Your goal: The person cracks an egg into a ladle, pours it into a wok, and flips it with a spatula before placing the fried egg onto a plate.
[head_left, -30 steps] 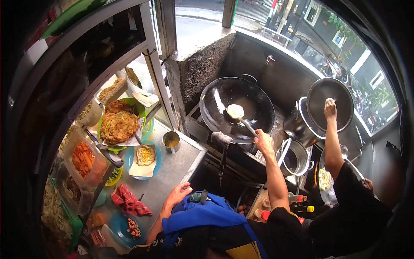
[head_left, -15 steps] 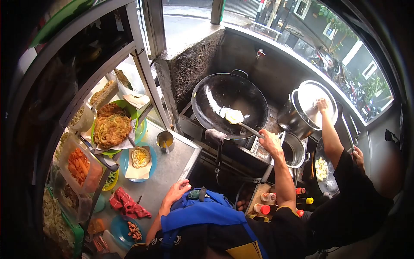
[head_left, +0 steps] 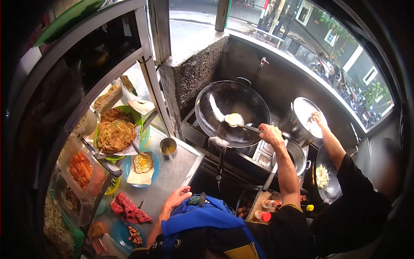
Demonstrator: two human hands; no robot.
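My right hand (head_left: 271,134) grips the handle of a spatula (head_left: 250,128) that reaches into a large black wok (head_left: 254,103). At the spatula's end is a fried egg (head_left: 234,119), white with a yellow middle; the blade is hidden beneath it. My left hand (head_left: 177,197) holds nothing, its fingers loosely apart near the metal counter's (head_left: 177,172) edge. On that counter, a second fried egg (head_left: 142,163) lies on brown paper over a blue plate (head_left: 153,172). A metal cup (head_left: 168,149) with yellow liquid stands behind it.
A co-worker's hand (head_left: 318,119) holds a pot lid (head_left: 305,115) at a tall pot, beside a pan of cooking food (head_left: 322,176). Red-capped bottles (head_left: 263,216) stand near my right arm. A red cloth (head_left: 129,208) and carrot tub (head_left: 80,170) are at left.
The view has shifted slightly. The co-worker's lid has tilted more edge-on, and their other hand is no longer visible. My right hand keeps hold of the spatula over the wok.
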